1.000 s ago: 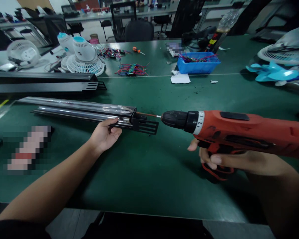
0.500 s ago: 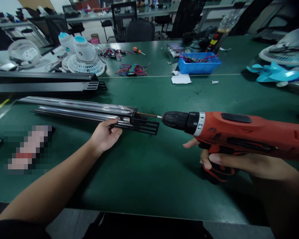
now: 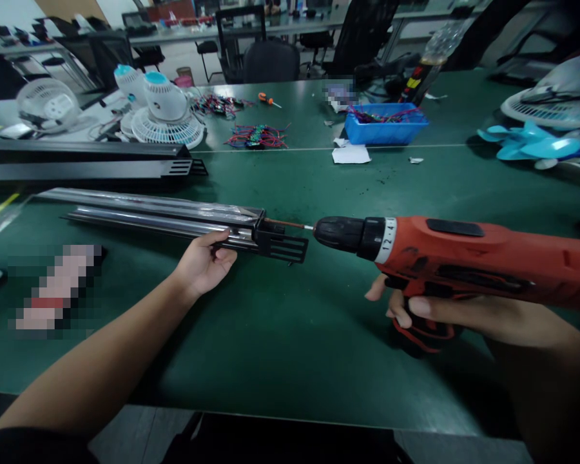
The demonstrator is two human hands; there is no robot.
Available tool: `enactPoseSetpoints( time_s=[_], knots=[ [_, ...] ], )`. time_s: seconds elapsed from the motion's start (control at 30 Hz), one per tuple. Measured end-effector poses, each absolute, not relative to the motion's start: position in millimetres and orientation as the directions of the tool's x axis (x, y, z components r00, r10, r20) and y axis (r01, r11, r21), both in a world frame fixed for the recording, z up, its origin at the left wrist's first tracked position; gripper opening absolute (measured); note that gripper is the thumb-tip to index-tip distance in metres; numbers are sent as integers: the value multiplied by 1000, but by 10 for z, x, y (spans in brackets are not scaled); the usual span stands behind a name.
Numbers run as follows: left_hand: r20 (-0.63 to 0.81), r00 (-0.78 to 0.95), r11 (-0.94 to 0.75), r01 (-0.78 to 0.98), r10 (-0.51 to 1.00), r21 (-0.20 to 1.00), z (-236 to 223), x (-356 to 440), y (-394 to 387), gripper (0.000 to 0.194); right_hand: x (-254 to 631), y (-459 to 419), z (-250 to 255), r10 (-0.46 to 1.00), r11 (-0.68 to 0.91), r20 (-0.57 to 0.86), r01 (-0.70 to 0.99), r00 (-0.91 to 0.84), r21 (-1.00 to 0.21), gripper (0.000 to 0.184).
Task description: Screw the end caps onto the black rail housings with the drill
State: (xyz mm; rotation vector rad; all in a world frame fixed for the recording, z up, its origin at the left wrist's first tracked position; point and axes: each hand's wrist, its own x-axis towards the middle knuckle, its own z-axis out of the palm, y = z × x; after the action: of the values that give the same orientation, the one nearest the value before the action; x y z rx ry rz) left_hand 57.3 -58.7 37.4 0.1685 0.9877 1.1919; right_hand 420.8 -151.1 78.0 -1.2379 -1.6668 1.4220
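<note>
My left hand (image 3: 207, 263) is closed around the near side of a long dark metal housing (image 3: 164, 227) with shiny inner faces, close to its right end. A slotted black end bracket (image 3: 284, 247) juts out from that end. In my right hand (image 3: 415, 312) is a red cordless drill (image 3: 464, 248) with a black chuck, lying level and pointing left. Its long thin bit (image 3: 290, 224) reaches the end of the housing beside the bracket. The exact contact at the bit's tip is too small to make out.
Behind the housing lie similar metal housings (image 3: 91, 164). Fan parts (image 3: 164, 109), bundles of wired circuit boards (image 3: 257, 135) and an orange screwdriver (image 3: 267, 98) are farther back. A blue bin (image 3: 386, 131) holds wires. At right lies a turquoise fan blade (image 3: 531, 142).
The fingers of my right hand under the drill have shifted slightly. The drill, the housing and my left hand stay almost in the same place.
</note>
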Motion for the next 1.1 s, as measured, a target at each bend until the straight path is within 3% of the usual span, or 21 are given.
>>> enactPoseSetpoints(
  time_s=[0.2, 0.33, 0.53, 0.77, 1.1],
  knots=[
    [-551, 25, 405, -707, 834, 580, 372, 582, -579, 27, 4232, -1490, 764, 888, 44, -57, 209, -455, -977, 20],
    [-553, 33, 414, -700, 832, 582, 367, 574, -580, 29, 4296, -1475, 690, 841, 1, -61, 113, -538, -994, 43],
    [-550, 35, 414, -697, 835, 585, 379, 577, -585, 29, 4357, -1460, 598, 764, -73, -59, 5, -643, -997, 53],
    [-558, 21, 414, -693, 829, 590, 402, 595, -592, 28, 4262, -1475, 658, 837, -37, -50, 34, -545, -999, 24],
    [-577, -9, 414, -689, 816, 595, 379, 599, -572, 30, 4257, -1467, 696, 845, -3, -66, 118, -530, -993, 19]
  ],
)
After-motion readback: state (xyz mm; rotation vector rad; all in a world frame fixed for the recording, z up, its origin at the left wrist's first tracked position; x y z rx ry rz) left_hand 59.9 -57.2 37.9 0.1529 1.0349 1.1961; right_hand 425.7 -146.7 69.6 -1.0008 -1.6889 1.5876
